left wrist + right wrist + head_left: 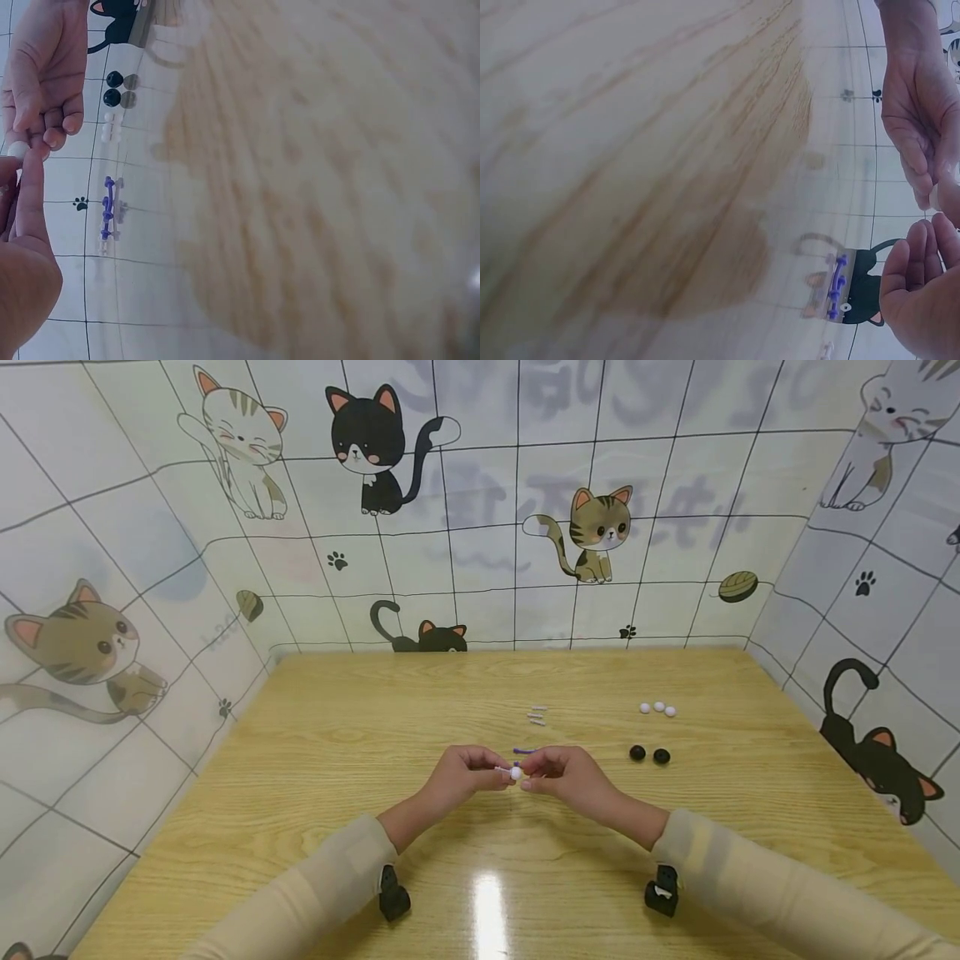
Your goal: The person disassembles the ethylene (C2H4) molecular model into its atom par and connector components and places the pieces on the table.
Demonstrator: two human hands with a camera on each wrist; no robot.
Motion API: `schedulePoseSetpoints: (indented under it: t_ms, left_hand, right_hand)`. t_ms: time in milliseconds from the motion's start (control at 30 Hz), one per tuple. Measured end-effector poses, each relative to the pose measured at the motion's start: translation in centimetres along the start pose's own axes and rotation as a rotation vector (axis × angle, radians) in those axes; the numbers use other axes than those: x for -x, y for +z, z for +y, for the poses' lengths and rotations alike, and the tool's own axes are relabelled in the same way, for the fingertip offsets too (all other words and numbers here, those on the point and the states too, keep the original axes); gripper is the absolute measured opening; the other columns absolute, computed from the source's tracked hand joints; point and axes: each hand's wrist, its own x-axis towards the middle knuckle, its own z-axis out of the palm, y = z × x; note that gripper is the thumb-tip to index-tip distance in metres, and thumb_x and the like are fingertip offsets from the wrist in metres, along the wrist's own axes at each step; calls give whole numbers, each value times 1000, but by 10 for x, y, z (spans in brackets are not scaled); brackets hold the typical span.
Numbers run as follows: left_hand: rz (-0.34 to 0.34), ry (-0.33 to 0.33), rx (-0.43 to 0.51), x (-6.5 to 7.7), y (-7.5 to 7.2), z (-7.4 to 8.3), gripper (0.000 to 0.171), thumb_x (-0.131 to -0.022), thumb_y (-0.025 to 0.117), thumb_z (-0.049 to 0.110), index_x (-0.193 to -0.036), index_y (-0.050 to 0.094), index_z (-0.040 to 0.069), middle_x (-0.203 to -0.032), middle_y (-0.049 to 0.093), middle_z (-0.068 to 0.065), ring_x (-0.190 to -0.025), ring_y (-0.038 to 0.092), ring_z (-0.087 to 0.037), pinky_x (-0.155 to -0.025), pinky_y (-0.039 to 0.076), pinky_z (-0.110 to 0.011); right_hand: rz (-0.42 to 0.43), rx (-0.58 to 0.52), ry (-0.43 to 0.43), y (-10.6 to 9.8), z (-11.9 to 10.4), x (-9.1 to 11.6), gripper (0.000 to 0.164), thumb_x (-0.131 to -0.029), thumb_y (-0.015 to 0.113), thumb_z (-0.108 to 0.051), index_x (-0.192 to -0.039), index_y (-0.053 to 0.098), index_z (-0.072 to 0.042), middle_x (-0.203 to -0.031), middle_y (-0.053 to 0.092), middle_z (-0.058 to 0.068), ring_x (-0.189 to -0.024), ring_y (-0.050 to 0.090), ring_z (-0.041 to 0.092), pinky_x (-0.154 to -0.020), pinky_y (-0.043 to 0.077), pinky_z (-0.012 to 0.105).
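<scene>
My left hand (468, 772) pinches a small white ball (516, 773) between thumb and forefinger. A thin pale rod (502, 769) shows beside the ball at the left fingertips; whether the two are joined is too small to tell. My right hand (573, 781) is just right of the ball, its fingertips close to it. In the right wrist view the right fingers (917, 259) look fairly straight, with the white ball (934, 196) at the left hand's fingertips. Purple knobbed sticks (524, 751) lie just beyond the hands, partly hidden.
Several short pale sticks (537, 716) lie farther back on the wooden table (360, 710). To the right are three white balls (659, 707) and, nearer, two black balls (637, 752). Cat-print walls (487, 552) enclose the back and sides.
</scene>
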Motion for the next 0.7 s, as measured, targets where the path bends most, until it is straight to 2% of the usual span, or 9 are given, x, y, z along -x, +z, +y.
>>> schedulePoseSetpoints:
  t_ms: [367,500,700]
  left_hand:
    - [-14,-9,-8,-3,3,-3,17,-88,68,-3,-102,70,-13,-96,71,-18,-88,70,-20,-80,55,-39]
    - [-7,-28,-16,-3,4,-2,17,-88,69,-1,-102,71,-11,-95,72,-16,-87,70,-20,-80,55,-38]
    - [4,-15,-43,-3,6,-1,19,-88,71,2,-102,71,-10,-95,72,-13,-86,70,-20,-82,55,-42]
  right_hand:
    - [-10,-28,-10,2,-3,0,21,-88,74,-13,-106,71,-2,-94,68,6,-85,63,23,-74,54,30]
    - [-15,-38,-17,2,-1,0,20,-89,73,-12,-105,71,-1,-95,69,7,-86,65,22,-75,54,30]
    - [-18,-39,-25,1,-1,0,18,-90,71,-11,-103,70,2,-96,70,9,-87,66,18,-78,54,29]
